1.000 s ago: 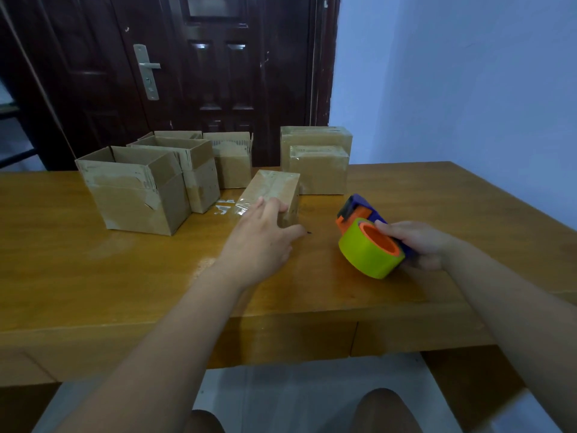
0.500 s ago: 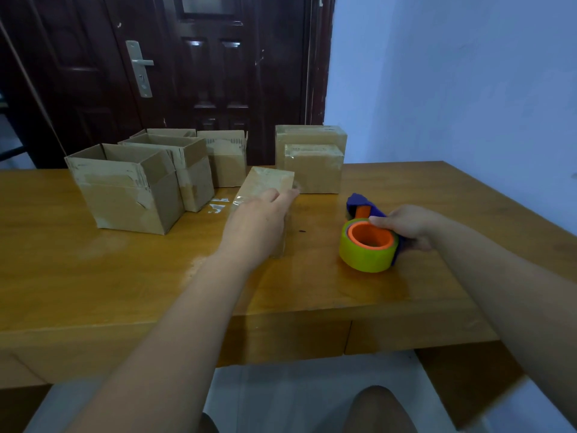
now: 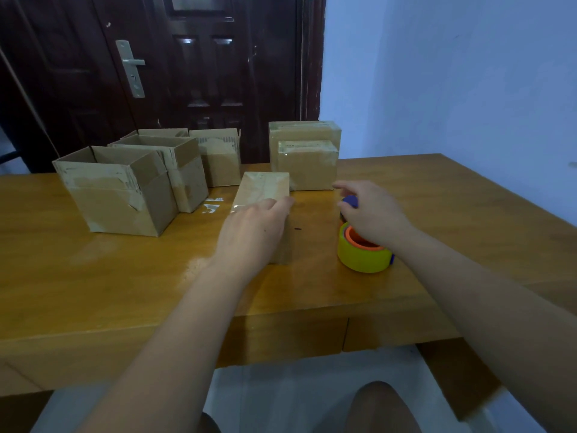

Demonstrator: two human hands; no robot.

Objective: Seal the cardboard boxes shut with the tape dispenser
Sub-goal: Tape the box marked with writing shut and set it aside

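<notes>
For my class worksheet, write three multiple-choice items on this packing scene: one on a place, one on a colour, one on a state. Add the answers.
1. Where does the tape dispenser lie?
A) on the table, right of the small box
B) inside an open box
C) on the floor

2. What colour is its tape roll?
A) white
B) yellow
C) red

3. How is the big box at far left?
A) taped shut
B) crushed flat
C) open at the top

Answers: 1 A, it lies on the wood beside the box under the left hand; 2 B, yellow round an orange core; 3 C, its flaps stand up.
</notes>
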